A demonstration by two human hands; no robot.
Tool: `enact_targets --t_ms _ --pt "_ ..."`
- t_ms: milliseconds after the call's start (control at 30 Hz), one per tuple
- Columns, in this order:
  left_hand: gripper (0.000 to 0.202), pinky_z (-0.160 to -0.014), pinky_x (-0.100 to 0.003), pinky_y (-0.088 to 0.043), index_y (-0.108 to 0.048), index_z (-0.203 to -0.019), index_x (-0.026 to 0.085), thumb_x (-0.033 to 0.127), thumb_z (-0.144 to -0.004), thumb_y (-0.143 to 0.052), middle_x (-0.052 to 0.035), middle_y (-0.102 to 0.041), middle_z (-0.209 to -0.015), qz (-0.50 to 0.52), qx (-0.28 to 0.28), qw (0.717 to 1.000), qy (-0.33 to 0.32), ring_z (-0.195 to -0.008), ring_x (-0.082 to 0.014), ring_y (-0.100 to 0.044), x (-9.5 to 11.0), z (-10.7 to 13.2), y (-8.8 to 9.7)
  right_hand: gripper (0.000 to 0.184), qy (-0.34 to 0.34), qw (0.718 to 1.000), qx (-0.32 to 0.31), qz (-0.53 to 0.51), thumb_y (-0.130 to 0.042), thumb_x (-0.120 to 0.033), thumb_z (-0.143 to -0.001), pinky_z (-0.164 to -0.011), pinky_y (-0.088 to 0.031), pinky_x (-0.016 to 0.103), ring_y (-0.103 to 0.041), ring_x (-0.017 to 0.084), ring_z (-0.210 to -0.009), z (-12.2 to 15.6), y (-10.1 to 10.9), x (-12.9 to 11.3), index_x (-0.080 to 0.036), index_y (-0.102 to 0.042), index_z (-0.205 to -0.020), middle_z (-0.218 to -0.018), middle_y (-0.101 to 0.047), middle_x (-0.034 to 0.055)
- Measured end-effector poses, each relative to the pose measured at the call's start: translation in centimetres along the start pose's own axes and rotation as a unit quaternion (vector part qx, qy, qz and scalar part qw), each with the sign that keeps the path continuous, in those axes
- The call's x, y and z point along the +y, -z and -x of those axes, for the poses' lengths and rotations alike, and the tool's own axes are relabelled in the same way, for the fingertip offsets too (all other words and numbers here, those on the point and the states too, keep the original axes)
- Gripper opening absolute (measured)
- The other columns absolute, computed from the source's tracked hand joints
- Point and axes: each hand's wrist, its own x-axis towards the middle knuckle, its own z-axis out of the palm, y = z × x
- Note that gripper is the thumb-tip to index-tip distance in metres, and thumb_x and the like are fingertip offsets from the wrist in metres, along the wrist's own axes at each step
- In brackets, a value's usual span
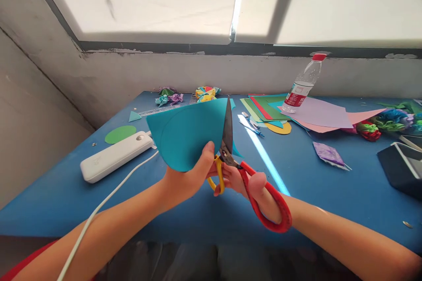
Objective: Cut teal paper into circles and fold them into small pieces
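Observation:
My left hand (194,173) pinches the lower edge of a teal paper sheet (187,134), holding it up over the blue table (329,193). A curved pencil line runs across the sheet. My right hand (245,182) grips scissors (244,175) with red and yellow handles. Their dark blades point upward along the sheet's right edge, nearly closed.
A white power strip (115,156) with its cable lies at left beside a green paper circle (120,134). Coloured paper sheets (316,114), a plastic bottle (301,85), crumpled paper flowers (389,123) and a dark tablet (400,167) sit at right. Wall and window lie behind.

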Motion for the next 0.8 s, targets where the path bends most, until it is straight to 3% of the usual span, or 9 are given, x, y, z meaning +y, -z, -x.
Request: enact_targets --t_ms 167,400,600,800 --pt "0.039 -0.037 -0.019 -0.041 -0.043 -0.041 0.019 0.025 -0.075 -0.061 0.0039 -0.041 -0.040 0.061 -0.067 0.993 0.069 -0.035 -0.0074 -0.040 -0.1 -0.1 0.0 0.065 0.040 0.999 0.015 0.014 -0.022 -0.068 -0.086 -0.091 -0.042 0.036 -0.046 0.024 -0.111 0.1 0.0 0.2 -0.021 -0.050 -0.120 -0.112 -0.055 0.0115" --pt "0.027 -0.039 -0.019 -0.045 -0.054 -0.049 0.019 0.021 -0.075 -0.062 0.0028 -0.052 -0.045 0.057 -0.050 0.996 0.042 -0.038 -0.0092 -0.050 -0.2 -0.1 0.0 0.081 0.028 0.999 0.042 0.006 -0.012 -0.078 -0.078 -0.088 -0.043 0.039 -0.049 0.027 -0.106 -0.4 0.1 1.4 -0.019 -0.056 -0.111 -0.101 -0.057 0.0124" --pt "0.053 -0.042 -0.020 -0.048 -0.048 -0.037 0.019 0.033 -0.088 -0.047 -0.0005 -0.054 -0.037 0.042 -0.179 0.979 0.089 -0.035 -0.0099 -0.053 -0.4 0.0 0.2 0.083 0.028 0.999 0.044 -0.006 -0.010 -0.083 -0.073 -0.082 -0.046 0.038 -0.053 0.025 -0.092 -0.6 -0.3 1.2 -0.019 -0.057 -0.098 -0.087 -0.055 0.0095" --pt "0.053 -0.040 -0.020 -0.048 -0.050 -0.036 0.019 0.032 -0.088 -0.049 -0.0004 -0.053 -0.036 0.055 -0.163 0.981 0.091 -0.033 -0.0092 -0.051 -0.3 0.0 0.0 0.082 0.049 0.997 0.046 -0.024 -0.006 -0.082 -0.073 -0.081 -0.045 0.040 -0.050 0.022 -0.085 -0.9 -0.6 0.6 -0.019 -0.055 -0.095 -0.081 -0.051 0.0065"
